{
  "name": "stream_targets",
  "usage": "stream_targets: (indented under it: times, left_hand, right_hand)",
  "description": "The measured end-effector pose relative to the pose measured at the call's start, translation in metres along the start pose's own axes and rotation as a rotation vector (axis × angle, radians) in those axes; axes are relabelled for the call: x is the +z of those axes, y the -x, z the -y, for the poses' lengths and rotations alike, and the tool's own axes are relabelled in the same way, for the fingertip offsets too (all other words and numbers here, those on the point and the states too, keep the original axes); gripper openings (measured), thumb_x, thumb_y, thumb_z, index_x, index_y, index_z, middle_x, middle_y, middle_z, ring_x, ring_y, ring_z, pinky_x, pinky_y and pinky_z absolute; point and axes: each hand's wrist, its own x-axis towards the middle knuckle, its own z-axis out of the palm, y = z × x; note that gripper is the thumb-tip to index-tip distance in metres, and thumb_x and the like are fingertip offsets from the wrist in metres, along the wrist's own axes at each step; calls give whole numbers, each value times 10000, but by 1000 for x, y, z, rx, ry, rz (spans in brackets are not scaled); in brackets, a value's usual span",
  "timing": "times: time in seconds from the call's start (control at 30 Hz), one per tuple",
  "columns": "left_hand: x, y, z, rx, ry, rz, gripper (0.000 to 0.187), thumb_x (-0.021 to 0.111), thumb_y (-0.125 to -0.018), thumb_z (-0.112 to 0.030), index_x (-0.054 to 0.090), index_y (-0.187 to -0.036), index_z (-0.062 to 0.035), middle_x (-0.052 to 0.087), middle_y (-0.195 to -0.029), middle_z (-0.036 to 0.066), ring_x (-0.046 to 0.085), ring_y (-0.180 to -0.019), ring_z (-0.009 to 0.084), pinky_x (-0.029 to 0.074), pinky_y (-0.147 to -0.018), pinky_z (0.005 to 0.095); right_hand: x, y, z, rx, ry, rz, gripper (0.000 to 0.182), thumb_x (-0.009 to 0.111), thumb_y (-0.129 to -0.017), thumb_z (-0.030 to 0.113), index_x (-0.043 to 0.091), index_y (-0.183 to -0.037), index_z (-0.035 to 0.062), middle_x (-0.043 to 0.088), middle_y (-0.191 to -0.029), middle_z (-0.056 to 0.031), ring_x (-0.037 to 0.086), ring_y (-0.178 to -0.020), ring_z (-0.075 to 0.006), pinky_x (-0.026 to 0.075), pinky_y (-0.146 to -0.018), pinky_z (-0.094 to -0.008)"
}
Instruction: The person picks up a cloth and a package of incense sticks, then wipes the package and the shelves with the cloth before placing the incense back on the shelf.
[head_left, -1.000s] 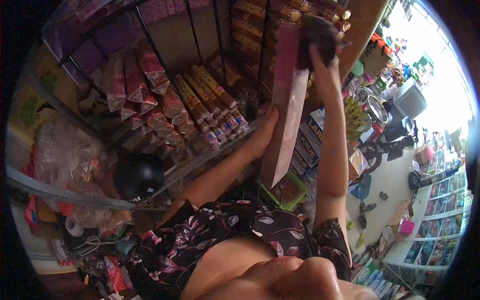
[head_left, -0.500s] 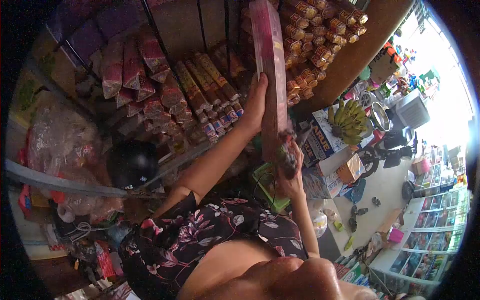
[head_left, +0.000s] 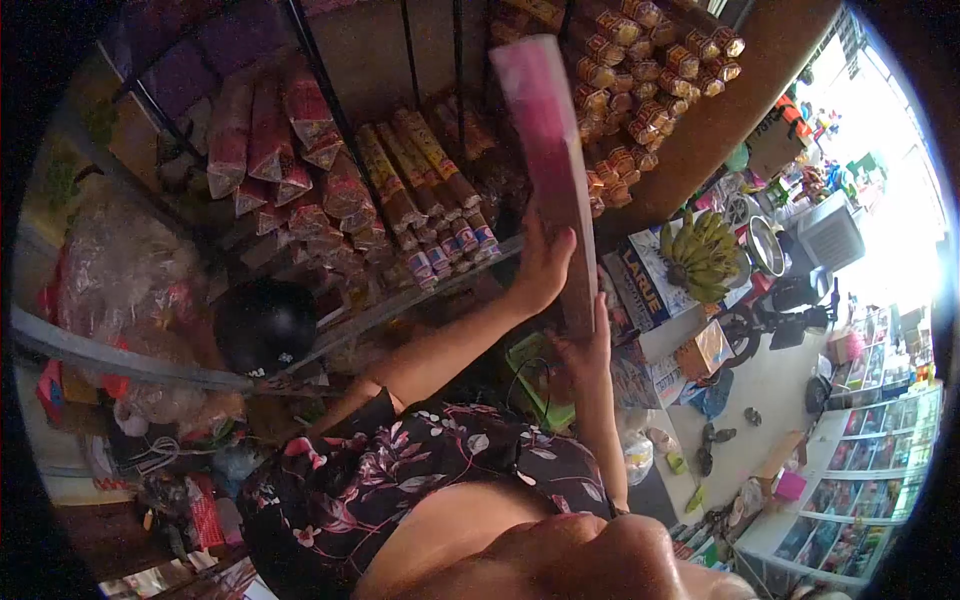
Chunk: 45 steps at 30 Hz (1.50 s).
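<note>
A long pack of incense sticks point(head_left: 548, 130), pink at its upper end and brown lower down, stands tilted in front of me. My left hand point(head_left: 545, 268) is at its left side, with the thumb raised and the fingers against the pack. Around the bottom end is my right hand point(head_left: 588, 350), its fingers up along the right edge and its thumb at the left. Part of each hand's grip is hidden. Behind the pack, yellow-and-brown incense bundles point(head_left: 425, 165) lie on a rack beside pink-topped bundles point(head_left: 268, 145).
Gold-ended bundles point(head_left: 640, 80) are stacked at upper right. A black helmet point(head_left: 263, 325) sits by a metal rail point(head_left: 130, 358). Green bananas point(head_left: 697, 258) rest on a Larue box point(head_left: 640, 285). A green basket point(head_left: 540, 375) is below my hands; a motorbike point(head_left: 775, 310) and glass cases point(head_left: 850, 480) stand right.
The incense pack has come down and slightly right. My left hand has shifted down with it. The dark, blurred bundle by my right hand is no longer visible, and that hand now cups the bottom end.
</note>
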Motion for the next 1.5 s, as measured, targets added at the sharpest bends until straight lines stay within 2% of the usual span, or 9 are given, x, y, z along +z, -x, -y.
stream_targets:
  times: [0.2, 0.33, 0.47, 0.57, 0.73, 1.03, 1.3, 1.37, 1.5]
  left_hand:
    - [-7, -21, -54, -182, 19, 310, 886, 603, -886, -376, 12, -1468, -65, 181, -1479, 164, 218, -1357, 268, 279, -1065, 406]
    - [11, -9, -48, -64, 74, 110, 970, 623, -876, -354, -110, -1455, -93, 89, -1499, 195, 162, -1377, 297, 228, -1092, 406]
    - [4, -28, -48, -132, 50, -143, 779, 508, -946, -343, -28, -1456, -101, 186, -1462, 172, 273, -1325, 291, 260, -1067, 398]
    - [-20, -34, -38, -282, -35, -219, 615, 437, -978, -350, 131, -1450, -99, 324, -1400, 151, 389, -1242, 255, 328, -1023, 376]
    - [-30, -17, -17, -520, 169, -173, 534, 419, -987, -341, 252, -1433, -101, 431, -1336, 119, 452, -1199, 222, 399, -959, 340]
    - [-22, 26, 6, -391, -46, 196, 552, 436, -973, -389, 302, -1418, -90, 379, -1398, 99, 374, -1262, 216, 323, -1032, 344]
    - [-40, -2, -39, -197, 42, -83, 505, 469, -972, -300, 338, -1401, -67, 368, -1395, 97, 349, -1277, 201, 284, -1058, 322]
    - [-44, -7, -39, -153, 23, -226, 505, 463, -974, -299, 336, -1402, -65, 358, -1402, 102, 344, -1282, 205, 281, -1062, 323]
    - [-60, -1, -13, -323, -13, -150, 515, 480, -959, -360, 417, -1341, -21, 462, -1314, 116, 454, -1173, 200, 360, -996, 316]
  right_hand:
    - [-2, -19, 5, -180, -99, 9, 597, 438, -925, 513, 392, -1344, 90, 500, -1274, -109, 501, -1132, -270, 442, -893, -428]
    - [11, -24, 24, -421, -52, -65, 578, 471, -941, 394, 325, -1363, 26, 468, -1291, -150, 473, -1181, -290, 389, -999, -462]
    - [8, -5, 7, -515, 456, -104, 628, 486, -911, 493, 356, -1369, 83, 446, -1344, -100, 448, -1220, -281, 398, -994, -462]
    - [20, 8, -1, -543, 174, 224, 613, 469, -919, 484, 315, -1415, 158, 382, -1412, -78, 360, -1299, -270, 346, -1036, -477]
    - [17, -4, 31, -322, -47, 41, 574, 323, -975, 440, 272, -1436, 103, 349, -1444, -80, 348, -1314, -290, 267, -1095, -443]
    - [57, -159, 154, -502, 275, 258, 659, 366, -937, 540, 358, -1378, 50, 444, -1344, -147, 436, -1223, -306, 340, -1042, -452]
    - [75, -74, 36, -285, 442, 154, 704, 331, -938, 551, 267, -1423, 45, 363, -1401, -178, 391, -1260, -330, 333, -1041, -467]
    - [11, -73, 18, 280, -977, 559, 722, 354, -931, 539, 220, -1439, 45, 328, -1423, -181, 363, -1284, -330, 321, -1051, -459]
    - [-11, -27, 17, 70, 234, 286, 687, 465, -901, 446, 269, -1409, 28, 380, -1379, -160, 416, -1239, -306, 348, -1028, -414]
